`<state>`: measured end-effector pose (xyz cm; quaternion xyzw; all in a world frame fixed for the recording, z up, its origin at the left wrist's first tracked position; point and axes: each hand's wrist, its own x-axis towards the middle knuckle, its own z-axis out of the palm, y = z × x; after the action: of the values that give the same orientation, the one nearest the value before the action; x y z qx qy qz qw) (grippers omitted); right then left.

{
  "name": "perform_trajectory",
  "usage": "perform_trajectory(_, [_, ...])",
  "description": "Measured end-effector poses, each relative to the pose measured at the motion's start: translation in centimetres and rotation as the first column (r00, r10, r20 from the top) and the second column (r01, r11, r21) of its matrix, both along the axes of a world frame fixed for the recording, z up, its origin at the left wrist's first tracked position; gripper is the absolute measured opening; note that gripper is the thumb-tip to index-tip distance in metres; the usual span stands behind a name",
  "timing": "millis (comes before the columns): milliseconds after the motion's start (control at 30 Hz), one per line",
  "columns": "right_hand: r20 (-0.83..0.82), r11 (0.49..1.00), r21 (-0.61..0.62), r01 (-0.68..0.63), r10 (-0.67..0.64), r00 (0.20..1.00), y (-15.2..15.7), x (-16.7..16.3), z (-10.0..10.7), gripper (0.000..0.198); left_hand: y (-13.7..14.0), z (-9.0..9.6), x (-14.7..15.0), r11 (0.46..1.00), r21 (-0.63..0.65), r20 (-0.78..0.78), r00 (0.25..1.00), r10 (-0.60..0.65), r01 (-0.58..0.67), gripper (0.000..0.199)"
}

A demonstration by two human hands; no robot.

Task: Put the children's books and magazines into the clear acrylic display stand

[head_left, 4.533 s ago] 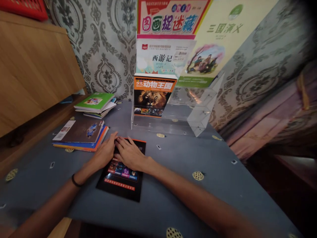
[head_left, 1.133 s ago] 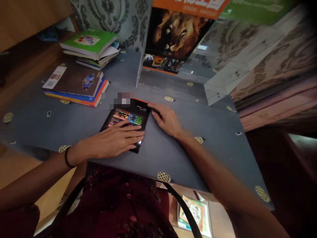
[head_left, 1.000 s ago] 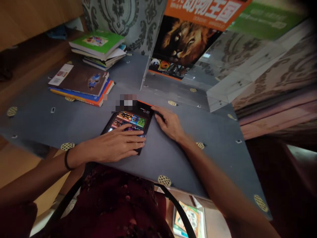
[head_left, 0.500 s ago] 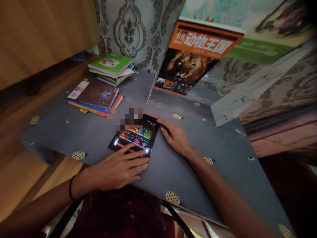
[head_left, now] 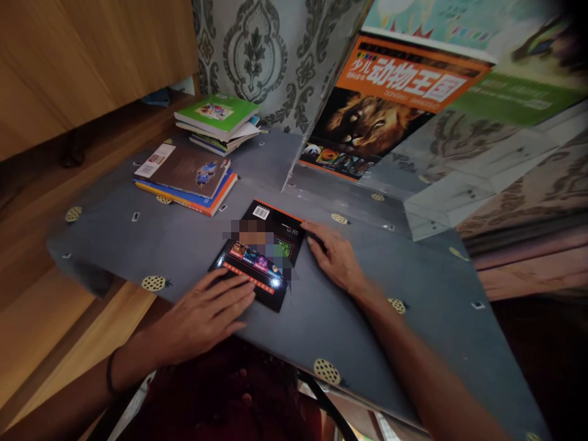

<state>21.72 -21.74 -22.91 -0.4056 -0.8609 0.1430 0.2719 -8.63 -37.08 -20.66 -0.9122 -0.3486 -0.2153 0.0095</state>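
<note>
The book (head_left: 258, 262) slants lengthwise up-right mid-frame; the left hand (head_left: 202, 318), fingers outstretched, touches its lower edge; the right hand (head_left: 339, 260), loosely bent, its upper-right corner.

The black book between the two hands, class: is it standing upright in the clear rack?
No: the black book lies flat on the table, with the left hand over its near edge.

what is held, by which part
Nothing appears held; the left hand rests on the glossy black rectangular book, the right hand at its far-right corner.
</note>
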Motion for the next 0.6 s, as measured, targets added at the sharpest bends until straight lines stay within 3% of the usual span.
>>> perform_trajectory(133, [0.006, 1.000, 0.003, 0.004, -0.004, 1.000, -0.1, 0.0, 0.1, 0.037, -0.3, -0.6, -1.5, 0.991, 0.000, 0.080, 0.988, 0.135, -0.135, 0.046])
perform_trajectory(333, [0.005, 1.000, 0.008, -0.001, 0.001, 1.000, -0.1, -0.1, 0.2, 0.037, 0.1, -0.3, -2.1, 0.986, -0.082, 0.162, 0.974, 0.160, -0.149, 0.044])
perform_trajectory(500, [0.008, 1.000, 0.027, -0.008, 0.008, 1.000, -0.1, -0.2, 0.2, 0.035, 2.5, -0.6, -1.9, 0.906, -0.135, 0.055, 0.909, 0.412, -0.402, 0.047])
perform_trajectory(600, [0.009, 1.000, 0.030, -0.008, 0.007, 1.000, -0.2, -0.4, 0.3, 0.035, 3.8, -0.8, -0.4, 0.880, -0.153, -0.015, 0.891, 0.453, -0.450, 0.053])
